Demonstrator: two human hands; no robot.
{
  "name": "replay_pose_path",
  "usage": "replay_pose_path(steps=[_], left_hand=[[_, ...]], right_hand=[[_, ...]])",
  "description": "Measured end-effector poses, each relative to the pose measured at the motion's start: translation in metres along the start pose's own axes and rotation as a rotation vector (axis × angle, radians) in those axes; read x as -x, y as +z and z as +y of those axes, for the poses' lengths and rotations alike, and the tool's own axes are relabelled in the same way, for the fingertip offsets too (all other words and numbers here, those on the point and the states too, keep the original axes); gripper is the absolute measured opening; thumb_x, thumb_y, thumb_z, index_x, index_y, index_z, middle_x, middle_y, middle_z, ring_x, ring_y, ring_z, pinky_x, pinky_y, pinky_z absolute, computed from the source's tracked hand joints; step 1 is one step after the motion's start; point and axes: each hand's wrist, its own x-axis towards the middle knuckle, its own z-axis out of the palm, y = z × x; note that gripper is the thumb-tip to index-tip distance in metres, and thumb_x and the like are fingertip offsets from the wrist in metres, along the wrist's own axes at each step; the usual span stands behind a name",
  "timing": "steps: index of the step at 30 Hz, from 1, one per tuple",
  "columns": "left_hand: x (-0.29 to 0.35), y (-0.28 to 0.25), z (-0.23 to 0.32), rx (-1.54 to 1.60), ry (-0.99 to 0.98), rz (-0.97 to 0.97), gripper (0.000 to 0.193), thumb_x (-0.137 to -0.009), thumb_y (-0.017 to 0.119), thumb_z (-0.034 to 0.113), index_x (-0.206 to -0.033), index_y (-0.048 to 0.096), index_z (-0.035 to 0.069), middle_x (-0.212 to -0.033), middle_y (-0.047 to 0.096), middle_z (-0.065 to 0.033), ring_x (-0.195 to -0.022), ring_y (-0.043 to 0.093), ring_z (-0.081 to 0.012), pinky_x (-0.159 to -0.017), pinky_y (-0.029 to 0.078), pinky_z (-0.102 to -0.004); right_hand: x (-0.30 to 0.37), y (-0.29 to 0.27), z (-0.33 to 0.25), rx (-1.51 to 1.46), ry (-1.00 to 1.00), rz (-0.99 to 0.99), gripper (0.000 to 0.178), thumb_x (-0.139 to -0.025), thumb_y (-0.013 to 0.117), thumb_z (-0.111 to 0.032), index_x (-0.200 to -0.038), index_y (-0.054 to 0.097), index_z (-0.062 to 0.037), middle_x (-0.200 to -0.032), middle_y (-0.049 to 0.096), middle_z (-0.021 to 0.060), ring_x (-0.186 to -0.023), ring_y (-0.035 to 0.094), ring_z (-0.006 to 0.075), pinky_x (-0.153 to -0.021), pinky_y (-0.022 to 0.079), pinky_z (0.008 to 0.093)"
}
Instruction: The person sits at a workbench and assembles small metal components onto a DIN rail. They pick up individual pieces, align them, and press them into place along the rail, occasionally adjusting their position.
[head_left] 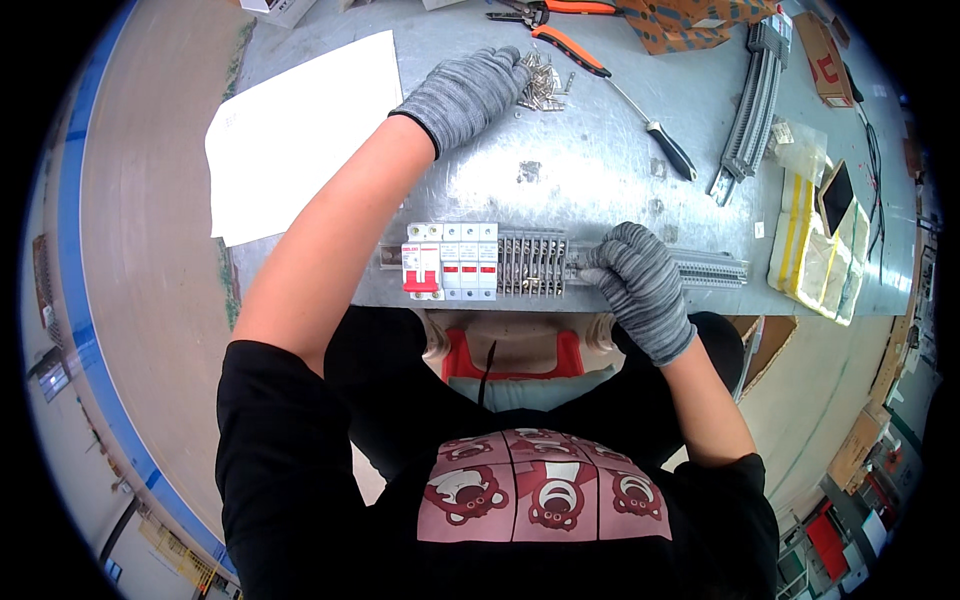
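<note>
My left hand (465, 95), in a grey knitted glove, reaches to a pile of small metal screw-like parts (543, 84). Its fingers are curled together at the pile's left edge, the fingertips partly hidden. My right hand (640, 285), gloved alike, is closed over a mounting rail near the table's front edge; what its fingers hold, if anything, is hidden. Just left of it, a row of terminal blocks (531, 265) with metal screws sits on the rail. White fuse holders with red marks (470, 262) adjoin this row, beside a breaker with a red lever (421, 281).
White paper (300, 140) lies at the left. Orange-handled pliers (572, 50), a screwdriver (672, 150) and a rail of grey terminal blocks (755, 100) lie farther back. At the right are a taped foam box (815, 250) and a plastic bag (800, 148). The rail continues rightward with grey blocks (712, 268).
</note>
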Motion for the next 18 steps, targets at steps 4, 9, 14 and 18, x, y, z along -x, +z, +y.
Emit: replay_pose_path(steps=[4,9,14,18], left_hand=[[-0.002,-0.004,0.003,0.054,-0.051,-0.044,0.033,-0.093,0.05,0.011,-0.125,0.052,0.005,-0.134,0.05,-0.0151,-0.118,0.056,-0.031,-0.101,0.047,-0.0368],[0.002,0.002,-0.01,0.385,-0.142,-0.003,0.029,-0.094,0.054,0.015,-0.119,0.055,0.002,-0.123,0.055,-0.0154,-0.113,0.057,-0.0313,-0.099,0.047,-0.0385],[0.012,0.002,-0.019,0.73,-0.263,0.09,0.03,-0.096,0.056,0.024,-0.116,0.056,0.001,-0.105,0.061,-0.0135,-0.102,0.06,-0.0269,-0.092,0.048,-0.0358],[0.032,0.0,-0.021,1.219,-0.334,0.099,0.032,-0.098,0.055,0.032,-0.111,0.057,0.003,-0.089,0.058,-0.0031,-0.086,0.055,-0.0128,-0.081,0.048,-0.0287]], right_hand=[[-0.004,-0.002,-0.002,0.072,-0.027,0.002,0.023,-0.073,0.075,-0.021,-0.086,0.068,-0.0035,-0.082,0.06,0.0138,-0.079,0.059,0.0316,-0.072,0.051,0.0411],[-0.009,-0.006,-0.005,-0.004,0.043,-0.104,0.024,-0.072,0.076,-0.021,-0.086,0.067,-0.003,-0.079,0.058,0.0141,-0.077,0.059,0.0322,-0.071,0.05,0.042],[-0.009,0.0,0.001,-0.011,-0.02,-0.014,0.024,-0.067,0.079,-0.014,-0.082,0.064,-0.0021,-0.072,0.054,0.0111,-0.07,0.054,0.0294,-0.066,0.048,0.039],[-0.008,-0.002,0.003,-0.152,0.014,-0.01,0.022,-0.07,0.079,-0.011,-0.082,0.063,-0.0028,-0.072,0.054,0.0078,-0.066,0.053,0.0235,-0.064,0.048,0.0342]])
